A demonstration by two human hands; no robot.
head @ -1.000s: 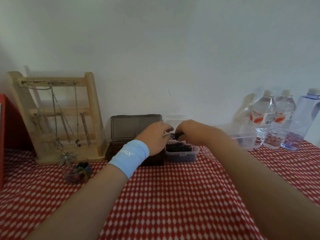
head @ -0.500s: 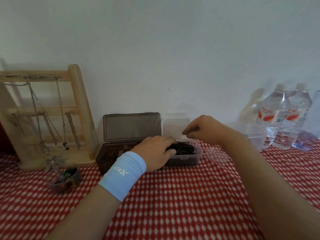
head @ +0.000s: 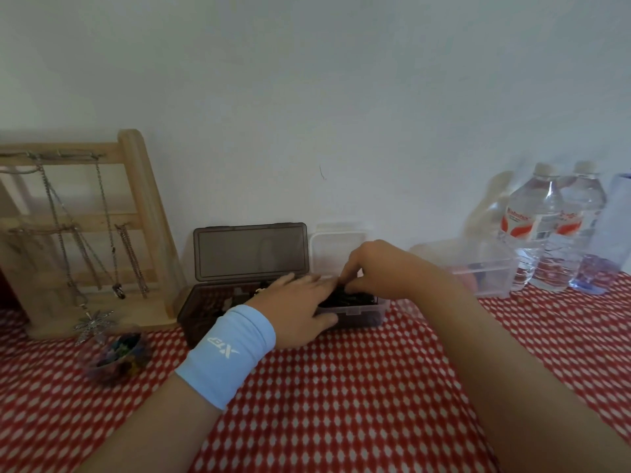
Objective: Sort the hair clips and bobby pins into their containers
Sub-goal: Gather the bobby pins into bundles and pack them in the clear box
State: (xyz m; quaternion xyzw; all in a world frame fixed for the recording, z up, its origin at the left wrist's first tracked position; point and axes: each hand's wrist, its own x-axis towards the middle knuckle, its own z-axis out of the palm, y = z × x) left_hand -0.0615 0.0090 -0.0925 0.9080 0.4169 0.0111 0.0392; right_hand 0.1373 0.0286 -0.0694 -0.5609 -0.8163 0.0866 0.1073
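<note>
A small clear box (head: 363, 317) holding black bobby pins (head: 356, 298) stands at the back of the table, its clear lid (head: 338, 238) upright behind it. To its left is an open smoky brown box (head: 205, 303) with its lid (head: 251, 250) raised and small dark items inside. My left hand (head: 300, 307), with a light-blue wristband, grips the clear box's front left corner, thumb on the front wall and fingers over the rim. My right hand (head: 374, 268) reaches down into the clear box, fingertips pinched on the bobby pins.
A wooden jewellery stand (head: 140, 213) with hanging chains is at the back left, with a small bowl of coloured bits (head: 114, 355) in front of it. At the back right are another clear container (head: 490, 273) and water bottles (head: 536, 230). A red-and-white cloth (head: 341, 404) covers the table.
My right hand has come down from above the clear box into the pins. My left hand has slid right onto the box's corner. The view has shifted slightly.
</note>
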